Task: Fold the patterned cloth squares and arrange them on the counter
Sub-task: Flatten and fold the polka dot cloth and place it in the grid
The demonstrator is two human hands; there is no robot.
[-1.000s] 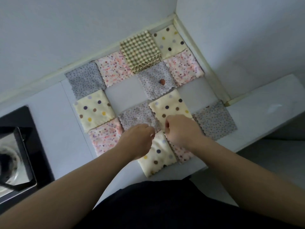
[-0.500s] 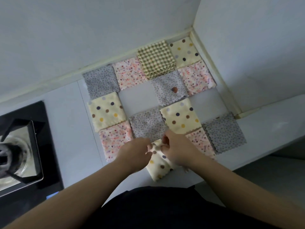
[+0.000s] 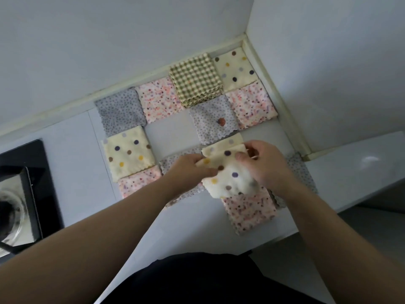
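Both hands hold a cream polka-dot cloth square [image 3: 228, 174] lifted off the white counter [image 3: 72, 172]. My left hand [image 3: 190, 170] pinches its left edge; my right hand [image 3: 263, 165] grips its upper right part. The cloth hangs loosely, over another cream dotted square [image 3: 232, 141] and a grey one [image 3: 173, 163]. Several other squares lie flat in a grid: a grey one [image 3: 120, 110], a pink speckled one [image 3: 160, 99], a cream dotted one [image 3: 127, 152]. A pink speckled square [image 3: 249, 211] lies near the front edge.
A stack of green checked squares [image 3: 195, 80] sits at the back by the wall. A small reddish-brown object [image 3: 221, 121] rests on a grey square [image 3: 214, 119]. A black gas stove [image 3: 24, 194] stands at the left. Walls close the corner at the back right.
The cream dotted square that lay at the front edge has been lifted by both hands and moved up over the grid. The pink square beside it now shows.
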